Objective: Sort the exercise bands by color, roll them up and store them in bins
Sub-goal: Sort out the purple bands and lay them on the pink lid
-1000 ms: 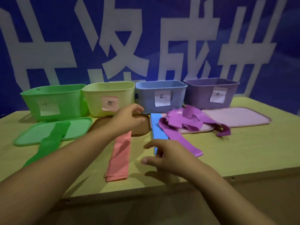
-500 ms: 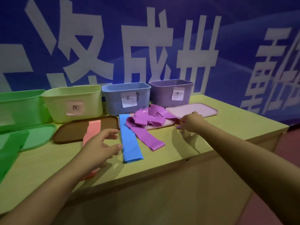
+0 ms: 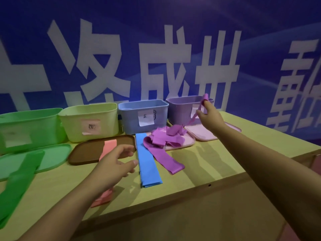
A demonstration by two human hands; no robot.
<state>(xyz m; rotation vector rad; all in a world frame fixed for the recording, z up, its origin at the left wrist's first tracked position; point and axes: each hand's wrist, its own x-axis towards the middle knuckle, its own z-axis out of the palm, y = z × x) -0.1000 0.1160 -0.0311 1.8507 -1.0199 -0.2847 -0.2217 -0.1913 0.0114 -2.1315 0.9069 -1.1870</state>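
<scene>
Tangling is the main risk: the right hand (image 3: pixel 207 115) pinches one end of a purple band (image 3: pixel 199 110) lifted in front of the purple bin (image 3: pixel 180 108), and its lower part runs down into the purple pile (image 3: pixel 165 138) on the pink lid (image 3: pixel 189 142), so a further pull could drag other bands along. The left hand (image 3: pixel 115 164) hangs loosely spread and empty over the pink band (image 3: pixel 108 146), beside the blue band (image 3: pixel 147 162); a careless sweep could shift either.
</scene>
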